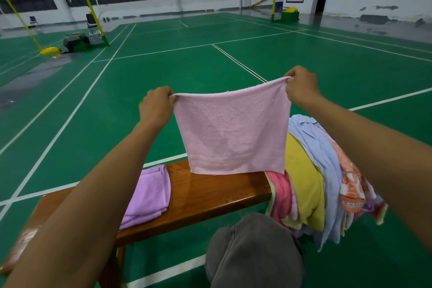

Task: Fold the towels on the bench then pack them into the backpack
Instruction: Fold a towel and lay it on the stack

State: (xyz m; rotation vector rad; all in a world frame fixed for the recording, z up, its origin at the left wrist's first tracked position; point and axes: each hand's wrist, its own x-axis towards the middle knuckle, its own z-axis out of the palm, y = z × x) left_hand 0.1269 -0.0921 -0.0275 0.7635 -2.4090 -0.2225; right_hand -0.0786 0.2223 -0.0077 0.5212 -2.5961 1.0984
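A light pink towel [230, 131] hangs spread out above the wooden bench [210, 194]. My left hand [156, 106] pinches its top left corner, and my right hand [301, 85] pinches its top right corner, slightly higher. The towel's bottom edge just reaches the bench top. A folded lilac towel [147, 196] lies flat on the bench to the left. A heap of unfolded towels [313, 180], pink, yellow, pale blue and orange-patterned, covers the bench's right end. No backpack is clearly in view.
My knee in grey trousers [252, 252] is in front of the bench. Green sports-court floor [163, 72] with white lines lies beyond. Net posts, a chair and a dark bag [76, 42] stand far off at the back left.
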